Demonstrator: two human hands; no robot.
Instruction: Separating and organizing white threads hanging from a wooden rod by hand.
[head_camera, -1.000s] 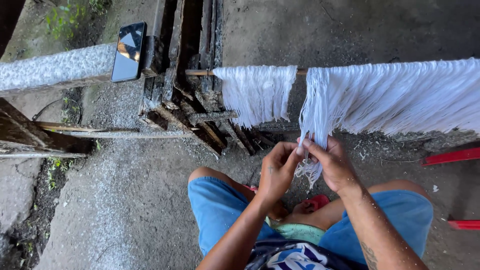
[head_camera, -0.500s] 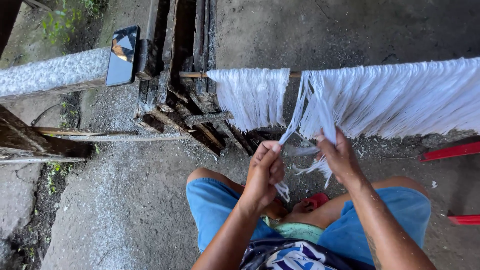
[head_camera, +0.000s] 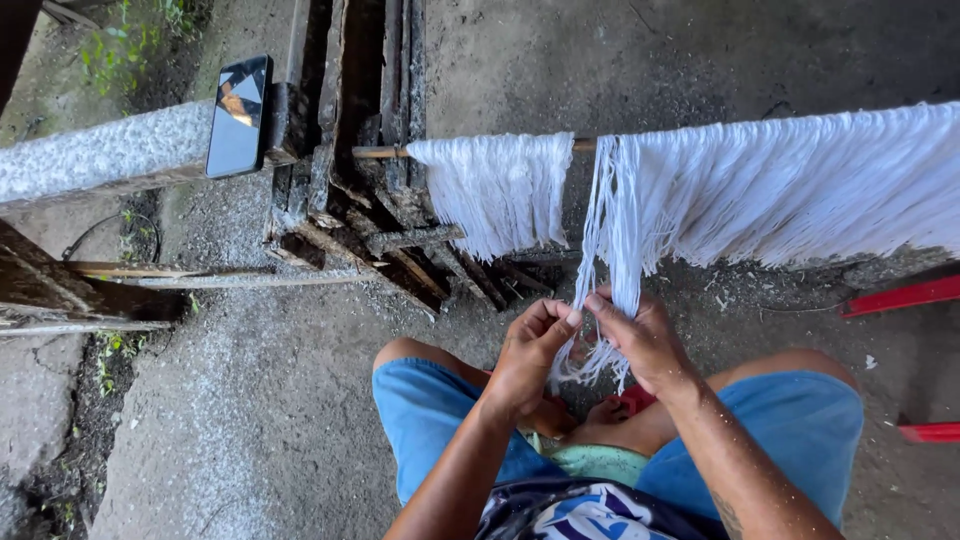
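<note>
Seen from above, seated on a concrete floor (head_camera: 260, 400) in blue shorts (head_camera: 430, 410), working a bundle of white strands (head_camera: 615, 220) hanging from a thin wooden rod (head_camera: 385, 152) at 12 o'clock. Left hand (head_camera: 530, 350) and right hand (head_camera: 640, 340) brought together just above the knees, fingertips almost touching. Each grip narrow and pinched shut on the bundle's lower end, frayed tips spilling out below towards 6 o'clock.

Bundle drawn taut and apart from its neighbours: a shorter white hank (head_camera: 495, 190) at its 9 o'clock, a long white fringe (head_camera: 800, 190) running off along the rod towards 3 o'clock.

By the look of it, caught in the middle of gathering and sorting one bundle's ends between the fingers. Next move, in all likelihood, calling for an even pinch and a straight downward pull, to keep loose strands from snagging the fringe just beside them.

Elsewhere: a dark smartphone (head_camera: 238, 115) lying at 10 o'clock on the end of a speckled stone ledge (head_camera: 100, 155), next to a weathered wooden frame (head_camera: 350, 120); red bars (head_camera: 900, 297) at the 3 o'clock edge, their kind hard to tell.
</note>
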